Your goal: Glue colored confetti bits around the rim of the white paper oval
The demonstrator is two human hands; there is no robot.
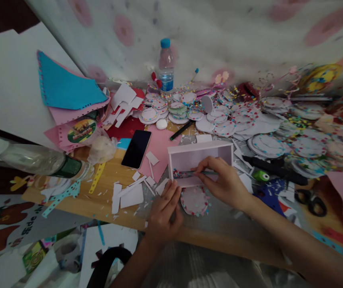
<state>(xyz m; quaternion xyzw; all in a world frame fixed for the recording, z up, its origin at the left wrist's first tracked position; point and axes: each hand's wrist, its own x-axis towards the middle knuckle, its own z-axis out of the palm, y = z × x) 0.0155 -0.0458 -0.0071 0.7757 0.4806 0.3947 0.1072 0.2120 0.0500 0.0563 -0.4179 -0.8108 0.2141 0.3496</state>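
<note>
A white open paper box [200, 149] lies on the desk in front of me, with small red, white and blue beads [177, 173] in its left front corner. My right hand [224, 180] reaches into the box, thumb and finger pinched on a thin, dark, stick-like tool [191, 173] whose tip is among the beads. At the box's front left corner rests my left hand [164, 212], its fingers stretched out side by side and their tips against the corner. Just in front of the box lies a round white paper disc [194, 201] edged with coloured beads.
Behind the box are many bead-edged paper discs [219, 114] and a water bottle [166, 68]. Left of it lie a phone [136, 149], paper scraps [132, 195] and a large bottle [39, 158] on its side. Black-handled scissors [315, 204] lie at right.
</note>
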